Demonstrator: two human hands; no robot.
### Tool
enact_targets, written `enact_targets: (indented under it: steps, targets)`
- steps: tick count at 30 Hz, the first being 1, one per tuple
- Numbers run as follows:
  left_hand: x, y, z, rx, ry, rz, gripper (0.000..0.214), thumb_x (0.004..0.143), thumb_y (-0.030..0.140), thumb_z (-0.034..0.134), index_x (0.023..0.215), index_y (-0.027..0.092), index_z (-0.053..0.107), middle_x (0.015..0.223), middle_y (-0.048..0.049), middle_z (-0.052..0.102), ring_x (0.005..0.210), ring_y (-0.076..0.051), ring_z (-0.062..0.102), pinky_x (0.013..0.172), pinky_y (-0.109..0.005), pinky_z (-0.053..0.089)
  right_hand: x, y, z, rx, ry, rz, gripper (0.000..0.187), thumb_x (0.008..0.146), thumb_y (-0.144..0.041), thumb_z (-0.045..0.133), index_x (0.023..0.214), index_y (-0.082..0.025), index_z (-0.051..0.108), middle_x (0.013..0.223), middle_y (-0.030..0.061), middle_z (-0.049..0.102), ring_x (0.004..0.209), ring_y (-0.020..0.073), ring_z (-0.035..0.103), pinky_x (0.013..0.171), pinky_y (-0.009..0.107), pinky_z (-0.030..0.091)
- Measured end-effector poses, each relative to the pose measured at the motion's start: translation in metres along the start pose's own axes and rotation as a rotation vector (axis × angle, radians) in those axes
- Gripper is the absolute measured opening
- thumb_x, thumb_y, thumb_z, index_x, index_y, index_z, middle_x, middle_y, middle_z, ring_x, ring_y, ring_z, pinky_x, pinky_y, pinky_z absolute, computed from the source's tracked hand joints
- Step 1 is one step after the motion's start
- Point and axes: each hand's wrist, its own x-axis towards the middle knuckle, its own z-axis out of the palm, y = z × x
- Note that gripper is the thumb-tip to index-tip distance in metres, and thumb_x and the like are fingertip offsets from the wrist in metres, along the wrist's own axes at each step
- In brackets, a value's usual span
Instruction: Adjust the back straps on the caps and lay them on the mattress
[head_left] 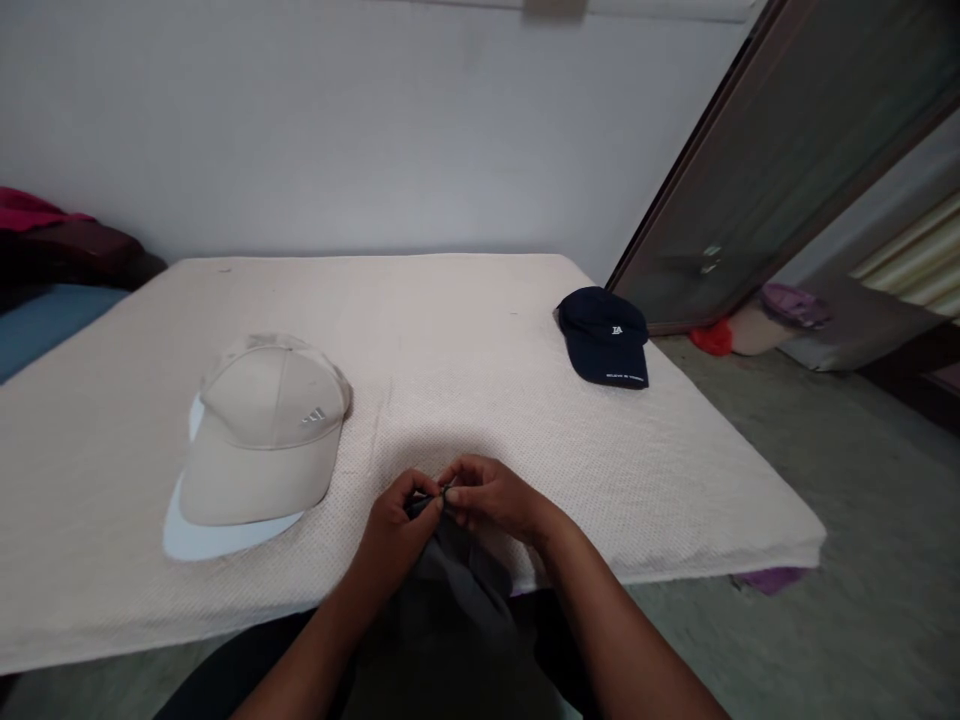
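Observation:
My left hand (395, 527) and my right hand (491, 497) meet at the near edge of the cream mattress (465, 330). Both pinch the top edge of a dark grey cloth item (457, 590) that hangs down toward my lap; what the item is I cannot make out. A beige cap (262, 430) lies to the left of my hands on a pale blue sheet (191, 540). A navy cap (606, 335) with a small white logo lies at the far right of the mattress.
A framed glass panel (780, 150) leans against the wall on the right. Red and purple items (750, 325) lie on the grey floor beneath it. Dark red bedding (52, 240) is piled at the far left.

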Motion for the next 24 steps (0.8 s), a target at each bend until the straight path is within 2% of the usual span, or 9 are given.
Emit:
enact_targets:
  steps: [4, 12, 19, 24]
  targets:
    - [0.0003, 0.0017, -0.0012, 0.02, 0.025, 0.01, 0.009, 0.075, 0.028, 0.057, 0.077, 0.02, 0.06, 0.073, 0.0009, 0.06, 0.07, -0.016, 0.054, 0.065, -0.025, 0.04, 0.0014, 0.0027, 0.004, 0.088, 0.011, -0.024, 0.017, 0.072, -0.024, 0.065, 0.086, -0.016, 0.059, 0.064, -0.0025, 0.057, 0.055, 0.0095, 0.054, 0.052, 0.023, 0.043]
    - [0.0026, -0.0017, -0.0016, 0.077, 0.05, 0.003, 0.008, 0.073, 0.027, 0.06, 0.072, 0.019, 0.06, 0.067, 0.0019, 0.058, 0.066, -0.015, 0.053, 0.063, -0.024, 0.039, 0.0036, 0.006, 0.0078, 0.097, 0.019, 0.007, 0.015, 0.073, -0.026, 0.066, 0.08, -0.015, 0.059, 0.063, -0.0006, 0.06, 0.055, 0.0105, 0.056, 0.055, 0.026, 0.046]
    - [0.0038, -0.0005, -0.0009, 0.06, 0.069, -0.002, 0.007, 0.073, 0.025, 0.057, 0.069, 0.019, 0.057, 0.067, 0.0017, 0.058, 0.067, -0.016, 0.053, 0.065, -0.025, 0.039, 0.004, 0.0064, 0.0086, 0.166, 0.017, -0.007, 0.015, 0.07, -0.022, 0.067, 0.082, -0.014, 0.061, 0.064, -0.0003, 0.061, 0.058, 0.0114, 0.058, 0.058, 0.026, 0.047]
    - [0.0043, -0.0019, -0.0037, 0.033, -0.001, -0.009, 0.013, 0.077, 0.031, 0.056, 0.073, 0.019, 0.059, 0.07, 0.0012, 0.058, 0.069, -0.016, 0.053, 0.065, -0.025, 0.04, 0.0039, 0.0054, 0.0077, 0.171, 0.063, 0.005, 0.012, 0.07, -0.02, 0.066, 0.079, -0.015, 0.062, 0.064, -0.0001, 0.062, 0.059, 0.0112, 0.058, 0.058, 0.026, 0.046]
